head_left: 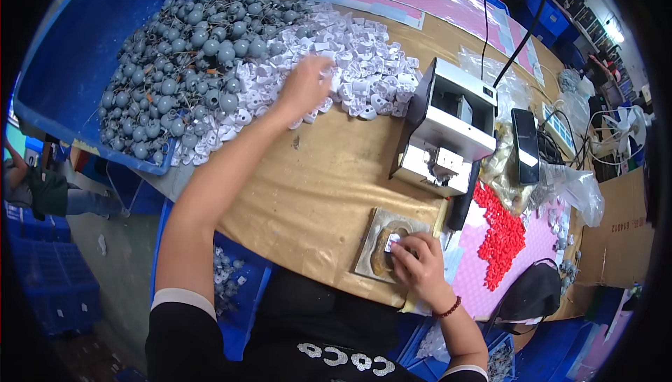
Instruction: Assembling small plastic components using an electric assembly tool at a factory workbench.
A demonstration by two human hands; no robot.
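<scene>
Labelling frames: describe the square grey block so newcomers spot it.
On the golden table, find the white machine. Nearer the table's front edge, under the right hand, sits the square grey block: low, flat, unlike the machine, with a brownish patch.

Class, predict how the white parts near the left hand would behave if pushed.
The white parts look like moulded plastic, so probably stiff and light. Their irregular shapes suggest sliding rather than rolling; being loosely heaped, neighbours might shift too.

Wkshop, w/ benchtop machine (456, 127) & heaped white pts (364, 67).
</scene>
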